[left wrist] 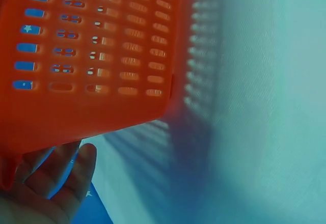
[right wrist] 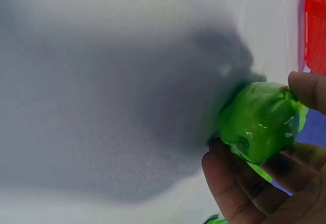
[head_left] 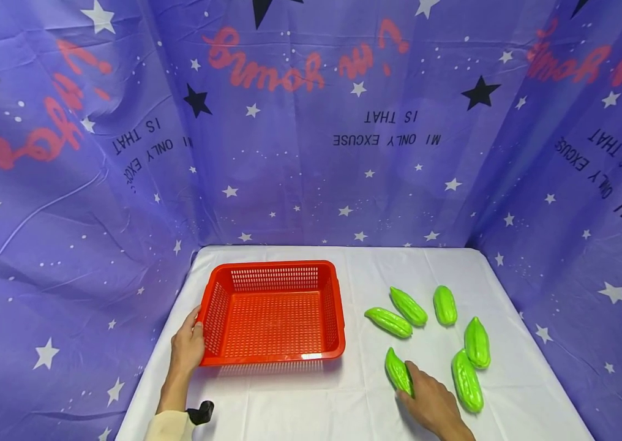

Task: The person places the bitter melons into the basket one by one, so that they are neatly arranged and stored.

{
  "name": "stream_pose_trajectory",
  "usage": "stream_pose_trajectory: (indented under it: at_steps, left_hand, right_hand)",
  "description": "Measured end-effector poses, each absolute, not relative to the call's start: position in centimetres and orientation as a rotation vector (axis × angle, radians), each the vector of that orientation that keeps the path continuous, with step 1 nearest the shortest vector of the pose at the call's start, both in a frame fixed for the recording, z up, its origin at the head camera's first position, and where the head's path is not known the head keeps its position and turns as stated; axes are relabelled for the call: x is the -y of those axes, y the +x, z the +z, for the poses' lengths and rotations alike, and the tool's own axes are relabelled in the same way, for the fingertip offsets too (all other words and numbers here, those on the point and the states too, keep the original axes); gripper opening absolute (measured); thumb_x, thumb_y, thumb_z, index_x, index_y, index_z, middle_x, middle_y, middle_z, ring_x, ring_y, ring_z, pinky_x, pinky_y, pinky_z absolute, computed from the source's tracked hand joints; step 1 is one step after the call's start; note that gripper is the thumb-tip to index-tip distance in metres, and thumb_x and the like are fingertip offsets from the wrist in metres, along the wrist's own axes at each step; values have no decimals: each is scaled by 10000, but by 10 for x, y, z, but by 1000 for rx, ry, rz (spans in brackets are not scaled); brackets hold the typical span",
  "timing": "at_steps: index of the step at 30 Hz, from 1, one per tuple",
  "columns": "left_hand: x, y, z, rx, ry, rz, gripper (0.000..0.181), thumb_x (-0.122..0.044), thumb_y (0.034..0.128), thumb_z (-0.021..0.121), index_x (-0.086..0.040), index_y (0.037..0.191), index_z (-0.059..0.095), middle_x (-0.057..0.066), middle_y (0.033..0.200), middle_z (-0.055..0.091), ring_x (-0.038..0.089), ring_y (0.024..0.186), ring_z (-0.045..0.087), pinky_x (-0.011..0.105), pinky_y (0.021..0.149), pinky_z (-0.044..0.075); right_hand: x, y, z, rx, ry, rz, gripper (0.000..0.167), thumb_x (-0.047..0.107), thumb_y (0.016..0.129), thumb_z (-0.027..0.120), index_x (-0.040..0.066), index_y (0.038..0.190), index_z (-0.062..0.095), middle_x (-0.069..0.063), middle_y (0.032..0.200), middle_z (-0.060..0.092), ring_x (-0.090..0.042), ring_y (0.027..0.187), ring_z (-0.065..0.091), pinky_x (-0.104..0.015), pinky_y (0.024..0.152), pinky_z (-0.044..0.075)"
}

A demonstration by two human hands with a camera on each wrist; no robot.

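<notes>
A red perforated basket [head_left: 273,360] stands on the left half of the white table with nothing in it. At its left rim my left hand [head_left: 188,346] grips the edge; the left wrist view shows the fingers [left wrist: 81,175] under the rim of the basket [left wrist: 86,117]. To the right of the basket, my right hand [head_left: 431,401] holds a bright green ridged vegetable [head_left: 397,371] between thumb and fingers. Up close in the right wrist view, the vegetable [right wrist: 260,122] lies between the thumb and the curled fingers of the right hand [right wrist: 270,183].
Several more green vegetables lie on the white table [head_left: 355,398]: two behind the right hand [head_left: 389,322] [head_left: 408,306], one farther back [head_left: 445,305], and two touching at the right [head_left: 477,343] [head_left: 467,381]. Purple star-printed cloth [head_left: 311,184] surrounds the table's back and sides.
</notes>
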State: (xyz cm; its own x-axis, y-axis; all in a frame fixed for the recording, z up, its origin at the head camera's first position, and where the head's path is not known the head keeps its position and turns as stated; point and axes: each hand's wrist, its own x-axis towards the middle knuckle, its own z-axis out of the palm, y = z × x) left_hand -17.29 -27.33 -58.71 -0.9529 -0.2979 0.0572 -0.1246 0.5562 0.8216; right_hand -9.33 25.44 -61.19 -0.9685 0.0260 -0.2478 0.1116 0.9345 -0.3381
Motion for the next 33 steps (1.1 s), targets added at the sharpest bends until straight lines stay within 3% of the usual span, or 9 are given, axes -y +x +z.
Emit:
stream_pose_trajectory:
  at_steps: [18,23,33]
  left_hand:
    - [270,-173,-591,2502,421,-1446,467,-154,1087,370,-147,1549,435,282,1204,653,335,984,624,355,801,461]
    - [270,-172,-593,2502,420,-1444,468,-151,1086,368,-142,1549,434,279,1185,656,331,970,610,374,817,445]
    - [272,-172,-595,2480,419,-1496,470,-196,1096,355,-170,1561,421,286,1218,637,356,1023,584,449,892,417]
  right_hand:
    - [-253,-95,-613,-2867,108,-584,691,311,844,786,-1,1406,533,-144,1119,683,-295,944,664,-525,734,517]
    - [-252,-94,-613,-2866,125,-558,691,346,852,773,19,1412,534,-138,1140,682,-298,947,668,-517,704,515]
    - [-253,-95,-616,-3012,79,-681,649,346,872,753,37,1405,549,-173,1204,683,-371,1018,675,-555,785,519]
